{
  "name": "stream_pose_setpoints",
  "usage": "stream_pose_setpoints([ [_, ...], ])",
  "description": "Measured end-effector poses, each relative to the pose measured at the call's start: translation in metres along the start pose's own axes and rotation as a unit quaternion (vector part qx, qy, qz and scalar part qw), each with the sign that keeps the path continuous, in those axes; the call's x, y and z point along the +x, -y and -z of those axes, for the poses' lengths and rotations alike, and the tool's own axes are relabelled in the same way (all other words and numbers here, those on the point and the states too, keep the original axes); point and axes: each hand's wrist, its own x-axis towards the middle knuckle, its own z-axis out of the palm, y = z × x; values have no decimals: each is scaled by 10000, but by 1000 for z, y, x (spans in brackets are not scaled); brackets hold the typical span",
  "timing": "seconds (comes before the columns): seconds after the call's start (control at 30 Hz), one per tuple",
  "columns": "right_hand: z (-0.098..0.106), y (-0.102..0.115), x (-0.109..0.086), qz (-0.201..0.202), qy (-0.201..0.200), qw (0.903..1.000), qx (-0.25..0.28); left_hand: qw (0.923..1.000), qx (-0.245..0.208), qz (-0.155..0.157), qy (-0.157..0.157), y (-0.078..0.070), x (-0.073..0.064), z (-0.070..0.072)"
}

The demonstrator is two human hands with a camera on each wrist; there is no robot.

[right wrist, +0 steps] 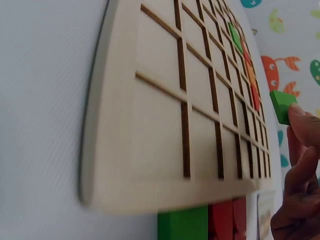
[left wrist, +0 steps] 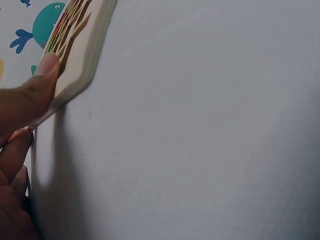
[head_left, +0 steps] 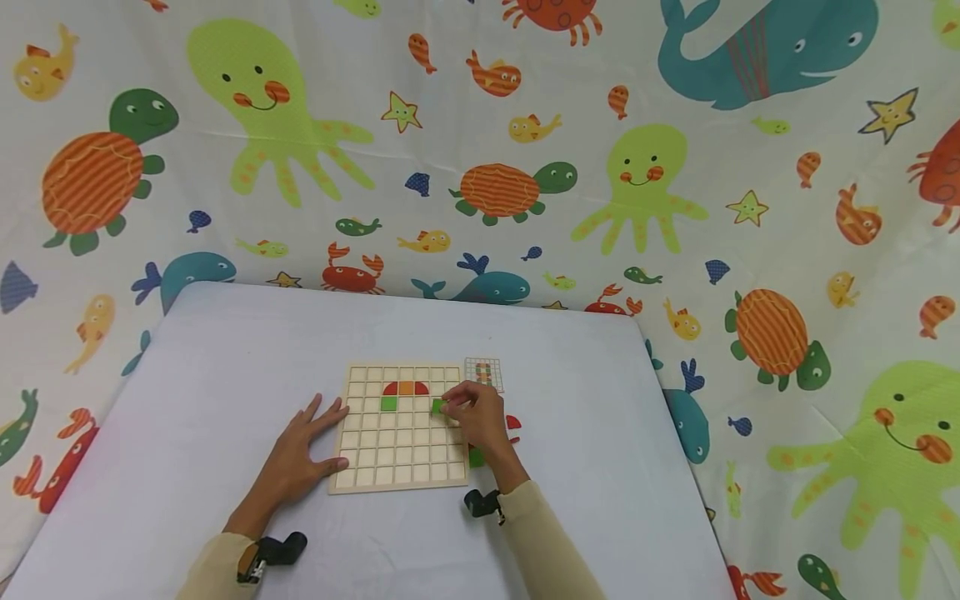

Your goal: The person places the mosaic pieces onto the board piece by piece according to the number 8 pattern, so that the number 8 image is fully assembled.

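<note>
A wooden grid board (head_left: 405,454) lies on the white table. Near its far side, two red rounded pieces flank an orange square (head_left: 407,388), and a green square (head_left: 388,403) sits in the row below the left red piece. Between thumb and fingertips my right hand (head_left: 480,417) pinches a green square block (right wrist: 283,106), held above the right part of the grid. My left hand (head_left: 296,454) rests at the board's left edge, fingers spread, with the thumb (left wrist: 47,67) on the frame near the front corner.
A small pattern card (head_left: 491,373) with a coloured grid lies past the board's far right corner. Along the right edge are a green block (right wrist: 182,223) and red pieces (right wrist: 222,220), partly hidden by my right arm. A curtain printed with sea animals hangs behind the table.
</note>
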Motion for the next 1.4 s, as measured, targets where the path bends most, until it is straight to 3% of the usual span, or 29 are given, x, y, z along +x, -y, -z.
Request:
stream_pose_setpoints([
  [0.23,-20,0,14,317,96,9991,-258,9998,4,147,146,0,0,1],
  [0.8,-36,14,22,13,129,9841,-1774,9998,18,148,134,-1,1,1],
  [0.97,-34,14,18,35,169,9844,-1752,9996,-39,185,191,-1,1,1],
  [1.13,-26,8,11,272,88,9901,-1371,9995,-25,215,215,-2,0,1],
  [1.4,5,-5,7,325,-148,9962,-791,9999,-7,107,126,-1,1,1],
])
